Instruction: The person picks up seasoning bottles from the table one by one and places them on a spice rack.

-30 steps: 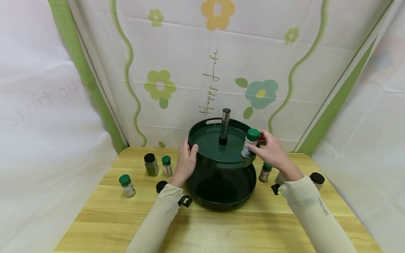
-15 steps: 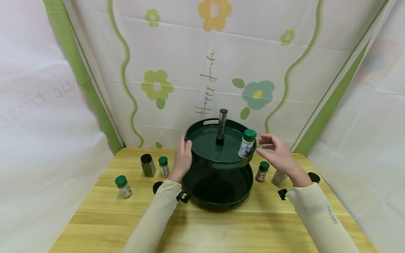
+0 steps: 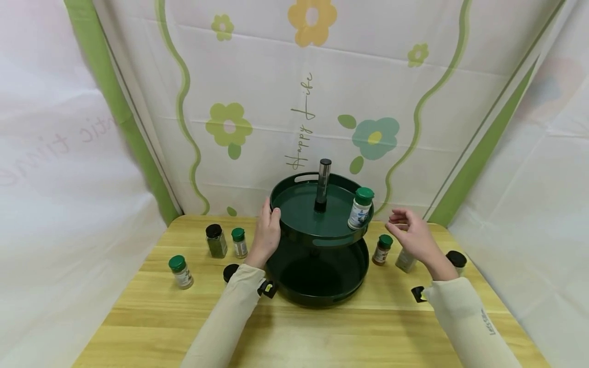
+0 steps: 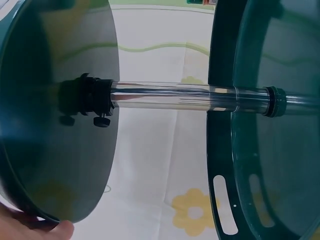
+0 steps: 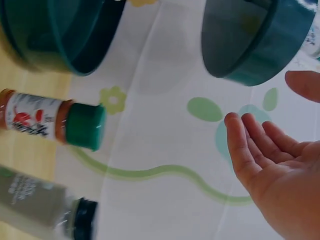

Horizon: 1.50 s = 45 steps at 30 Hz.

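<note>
A two-tier round dark green tray stand (image 3: pixel 303 225) stands on the table with a clear post through its middle. My left hand (image 3: pixel 266 236) lies against the outer left side of the upper tier, thumb toward the front; the left wrist view shows the thumb (image 4: pixel 61 231) by that tier's edge. A green-capped spice jar (image 3: pixel 360 209) stands upright at the right inside the upper tier. Apart from it, to the right, my right hand (image 3: pixel 411 235) hangs in the air with loosely bent fingers, holding nothing. Below that hand are a reddish-brown green-capped spice jar (image 3: pixel 382 250) and a dark-capped jar (image 5: pixel 37 202).
On the left of the wooden table (image 3: pixel 294 337) stand a black-capped jar of green herbs (image 3: pixel 216 241) and two green-capped jars (image 3: pixel 240 243) (image 3: pixel 181 272). A black-capped jar (image 3: pixel 230 272) is partly behind my left arm, another (image 3: pixel 456 261) beside my right wrist. A flowered curtain (image 3: pixel 257 76) hangs behind.
My right hand has let go of the green-capped spice jar, leaving it standing in the upper tier, and has moved right and down. My left hand stays against the tier's side.
</note>
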Motion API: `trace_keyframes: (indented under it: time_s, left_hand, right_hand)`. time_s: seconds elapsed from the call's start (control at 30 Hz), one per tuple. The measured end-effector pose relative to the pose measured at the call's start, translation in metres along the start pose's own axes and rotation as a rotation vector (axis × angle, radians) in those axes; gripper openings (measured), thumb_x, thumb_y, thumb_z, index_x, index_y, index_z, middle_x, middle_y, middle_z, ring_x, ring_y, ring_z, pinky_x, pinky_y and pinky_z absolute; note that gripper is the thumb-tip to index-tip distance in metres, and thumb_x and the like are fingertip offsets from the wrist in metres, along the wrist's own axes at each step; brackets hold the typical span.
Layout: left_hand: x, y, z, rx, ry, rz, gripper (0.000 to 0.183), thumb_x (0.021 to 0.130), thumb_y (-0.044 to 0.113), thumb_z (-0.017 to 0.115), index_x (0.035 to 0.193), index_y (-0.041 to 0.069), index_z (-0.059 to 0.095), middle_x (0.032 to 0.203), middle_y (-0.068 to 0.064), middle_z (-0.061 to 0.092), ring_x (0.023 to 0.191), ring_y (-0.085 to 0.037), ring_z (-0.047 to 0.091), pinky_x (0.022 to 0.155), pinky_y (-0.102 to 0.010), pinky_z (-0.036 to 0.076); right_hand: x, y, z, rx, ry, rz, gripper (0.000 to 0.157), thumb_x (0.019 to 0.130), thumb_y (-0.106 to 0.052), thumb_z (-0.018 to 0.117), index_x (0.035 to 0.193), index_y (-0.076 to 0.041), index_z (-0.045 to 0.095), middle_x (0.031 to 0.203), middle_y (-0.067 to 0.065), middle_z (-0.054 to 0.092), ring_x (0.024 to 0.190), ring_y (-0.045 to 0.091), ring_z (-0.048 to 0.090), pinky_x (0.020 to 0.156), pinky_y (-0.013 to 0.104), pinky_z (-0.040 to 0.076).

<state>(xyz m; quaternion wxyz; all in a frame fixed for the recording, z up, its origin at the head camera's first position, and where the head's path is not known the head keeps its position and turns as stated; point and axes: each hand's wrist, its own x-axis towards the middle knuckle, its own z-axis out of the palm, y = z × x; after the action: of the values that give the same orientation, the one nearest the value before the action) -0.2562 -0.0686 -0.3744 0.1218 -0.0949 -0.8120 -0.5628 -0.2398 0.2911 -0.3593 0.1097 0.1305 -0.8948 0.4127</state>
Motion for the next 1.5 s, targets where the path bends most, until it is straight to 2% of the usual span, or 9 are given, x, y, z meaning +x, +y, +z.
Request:
trace_keyframes:
  time_s: [0.4, 0.7, 0.9, 1.07, 1.27, 1.5]
  left_hand:
    - [-0.007, 0.005, 0.004, 0.016, 0.059, 0.011, 0.059, 0.103, 0.033, 0.032, 0.152, 0.008, 0.011, 0.156, -0.009, 0.014, 0.141, -0.023, 0.016, 0.112, -0.043, 0.019]
    - [-0.014, 0.008, 0.008, 0.013, 0.076, 0.018, 0.065, 0.102, 0.041, 0.032, 0.152, 0.006, 0.010, 0.156, -0.011, 0.013, 0.141, -0.025, 0.015, 0.111, -0.044, 0.019]
    - [-0.016, 0.009, 0.010, 0.005, 0.097, 0.013, 0.065, 0.101, 0.039, 0.035, 0.152, 0.006, 0.012, 0.155, -0.013, 0.014, 0.140, -0.027, 0.018, 0.110, -0.046, 0.022]
    - [-0.011, 0.009, 0.007, -0.026, 0.105, 0.017, 0.067, 0.101, 0.041, 0.036, 0.152, 0.005, 0.012, 0.154, -0.015, 0.014, 0.139, -0.029, 0.019, 0.110, -0.047, 0.023]
    - [0.003, 0.002, 0.002, -0.089, 0.075, -0.004, 0.065, 0.102, 0.044, 0.028, 0.152, 0.006, 0.011, 0.155, -0.014, 0.012, 0.140, -0.028, 0.019, 0.111, -0.045, 0.020]
    - [0.010, -0.005, -0.001, -0.133, 0.033, -0.026, 0.061, 0.102, 0.039, 0.029, 0.153, 0.011, 0.011, 0.157, -0.010, 0.011, 0.142, -0.025, 0.013, 0.113, -0.045, 0.014]
  right_hand:
    - [-0.004, 0.030, 0.008, -0.086, 0.028, 0.099, 0.049, 0.097, -0.018, 0.053, 0.130, 0.015, 0.039, 0.118, 0.032, 0.050, 0.107, 0.045, 0.052, 0.089, 0.052, 0.045]
    - [-0.004, 0.056, 0.022, -0.184, 0.008, 0.126, 0.052, 0.094, -0.012, 0.055, 0.132, 0.019, 0.037, 0.122, 0.037, 0.046, 0.111, 0.048, 0.048, 0.088, 0.052, 0.046]
    - [-0.004, 0.066, 0.030, -0.225, -0.028, 0.163, 0.058, 0.093, -0.013, 0.056, 0.134, 0.020, 0.032, 0.126, 0.040, 0.041, 0.112, 0.051, 0.046, 0.088, 0.054, 0.045]
    - [-0.004, 0.070, 0.037, -0.239, -0.059, 0.188, 0.062, 0.094, -0.014, 0.056, 0.137, 0.020, 0.028, 0.129, 0.040, 0.037, 0.114, 0.051, 0.044, 0.087, 0.055, 0.044]
    - [-0.005, 0.076, 0.045, -0.244, -0.061, 0.203, 0.063, 0.094, -0.015, 0.058, 0.137, 0.019, 0.028, 0.130, 0.040, 0.037, 0.113, 0.052, 0.046, 0.085, 0.054, 0.046]
    - [-0.004, 0.078, 0.052, -0.267, -0.034, 0.173, 0.060, 0.092, -0.014, 0.060, 0.132, 0.021, 0.034, 0.123, 0.041, 0.042, 0.109, 0.051, 0.048, 0.084, 0.055, 0.046]
